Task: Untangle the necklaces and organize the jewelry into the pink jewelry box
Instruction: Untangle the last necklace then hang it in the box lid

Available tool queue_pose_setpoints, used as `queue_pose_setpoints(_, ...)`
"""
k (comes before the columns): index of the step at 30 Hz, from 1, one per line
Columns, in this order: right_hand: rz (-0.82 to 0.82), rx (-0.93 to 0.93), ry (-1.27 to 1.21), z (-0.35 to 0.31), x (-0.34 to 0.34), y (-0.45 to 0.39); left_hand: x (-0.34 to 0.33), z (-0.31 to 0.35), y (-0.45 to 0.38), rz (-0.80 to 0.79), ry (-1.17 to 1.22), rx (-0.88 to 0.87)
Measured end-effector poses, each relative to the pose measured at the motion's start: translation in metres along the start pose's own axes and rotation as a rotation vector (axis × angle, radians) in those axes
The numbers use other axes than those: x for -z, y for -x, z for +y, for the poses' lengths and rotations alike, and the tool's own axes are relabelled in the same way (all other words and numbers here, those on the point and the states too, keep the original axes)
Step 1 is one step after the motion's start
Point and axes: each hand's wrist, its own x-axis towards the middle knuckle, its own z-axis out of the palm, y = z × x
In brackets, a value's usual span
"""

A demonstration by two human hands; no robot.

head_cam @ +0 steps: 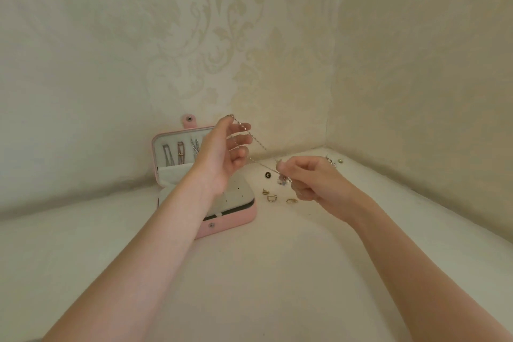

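Left hand (222,153) raised above the open pink jewelry box (227,219), palm toward the camera. Thumb and forefinger pinching one end of a thin beaded chain (251,134) at the top; other three fingers loosely spread and slightly bent, the chain passing across them. Right hand (308,180) lower and to the right, fingers curled in, thumb and forefinger pinching the other part of the same chain, with a small pale pendant (281,181) hanging just below the fingertips. Chain stretched in a slanted line between the two hands, held in the air, not touching the table (277,272).

Box open against the wall (111,64), lid standing upright with several necklaces (180,154) already hanging inside it. Lower half lying flat, covered by a white panel with small holes (236,197); left forearm crossing in front of it and hiding a part.

On the table to the right of the box: three small gold hoop earrings (272,198) close together, a dark round piece (268,174) just behind them. Further back, near the corner, a little heap of jewelry (331,161) partly hidden behind the right hand, and a small pale bead (340,160) beside it.
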Motion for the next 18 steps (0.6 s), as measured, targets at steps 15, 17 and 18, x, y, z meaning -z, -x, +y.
queue_pose_setpoints(15, 0.364, -0.062, -0.333, 0.005, 0.012, -0.006, 0.001, -0.016, 0.005, -0.160, -0.403, 0.187)
queue_pose_setpoints(17, 0.361, -0.069, -0.368, 0.005, 0.014, -0.005, 0.001, -0.015, 0.007, -0.169, -0.529, 0.154)
queue_pose_setpoints(18, 0.344, -0.068, -0.379, 0.004, 0.015, -0.006, 0.001, -0.016, 0.008, -0.183, -0.584, 0.119)
